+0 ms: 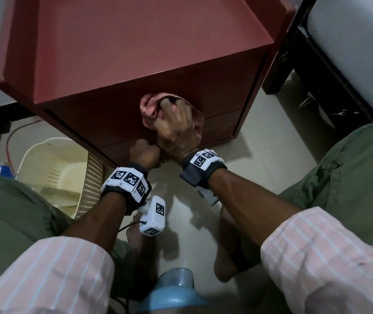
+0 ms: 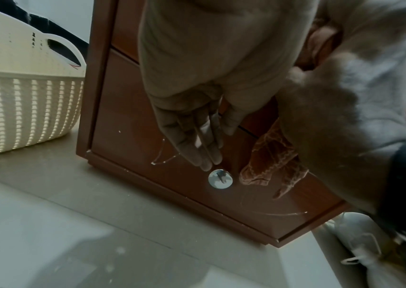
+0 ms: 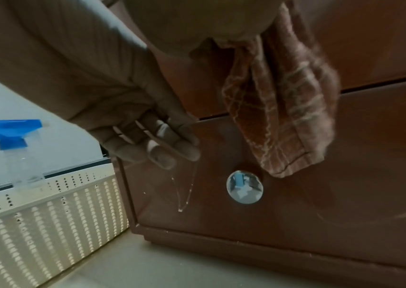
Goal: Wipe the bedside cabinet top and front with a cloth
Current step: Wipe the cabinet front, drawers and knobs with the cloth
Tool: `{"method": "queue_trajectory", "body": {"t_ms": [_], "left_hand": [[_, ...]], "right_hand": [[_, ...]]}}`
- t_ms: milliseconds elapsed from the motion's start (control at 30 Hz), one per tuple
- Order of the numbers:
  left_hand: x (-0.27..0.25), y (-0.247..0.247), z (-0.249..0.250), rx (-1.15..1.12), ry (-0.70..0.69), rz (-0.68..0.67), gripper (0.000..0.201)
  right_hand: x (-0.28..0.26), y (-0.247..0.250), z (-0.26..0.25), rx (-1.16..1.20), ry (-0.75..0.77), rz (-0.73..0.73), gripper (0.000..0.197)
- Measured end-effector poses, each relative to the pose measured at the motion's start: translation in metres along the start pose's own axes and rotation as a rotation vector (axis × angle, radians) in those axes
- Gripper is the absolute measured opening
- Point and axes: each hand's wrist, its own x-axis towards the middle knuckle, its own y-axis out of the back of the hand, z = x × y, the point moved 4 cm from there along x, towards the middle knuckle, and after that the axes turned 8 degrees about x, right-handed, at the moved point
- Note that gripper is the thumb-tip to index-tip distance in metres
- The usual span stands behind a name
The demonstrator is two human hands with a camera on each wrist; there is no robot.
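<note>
The red-brown bedside cabinet (image 1: 135,41) fills the upper head view, its drawer front (image 1: 221,98) facing me. My right hand (image 1: 176,123) grips a pink checked cloth (image 1: 149,107) and presses it against the upper drawer front. A loose end of the cloth (image 3: 283,117) hangs down below the palm. My left hand (image 1: 144,152) is lower and to the left, holding nothing. Its fingers (image 2: 197,140) lie together with the tips on the lower drawer, just above a round silver knob (image 2: 220,178). Thin wet streaks (image 3: 184,194) run down the drawer beside the knob.
A cream perforated basket (image 1: 67,173) stands on the tiled floor against the cabinet's left side. A clear spray bottle with a blue head (image 3: 11,148) is behind it. A dark bed frame (image 1: 317,75) and mattress close off the right. My knees flank the floor space.
</note>
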Motion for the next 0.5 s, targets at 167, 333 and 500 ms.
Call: {"method": "queue_trajectory", "body": {"t_ms": [167, 333, 500], "left_hand": [[-0.006, 0.006, 0.004, 0.018, -0.014, 0.023, 0.031], [-0.013, 0.014, 0.004, -0.020, 0.001, 0.055, 0.020], [-0.015, 0.022, -0.002, -0.149, 0.031, 0.054, 0.019]], "right_hand": [[-0.005, -0.010, 0.000, -0.079, 0.169, -0.073, 0.008], [-0.007, -0.010, 0.010, -0.060, 0.119, -0.013, 0.020], [-0.002, -0.006, 0.008, 0.005, -0.242, -0.016, 0.045]]}}
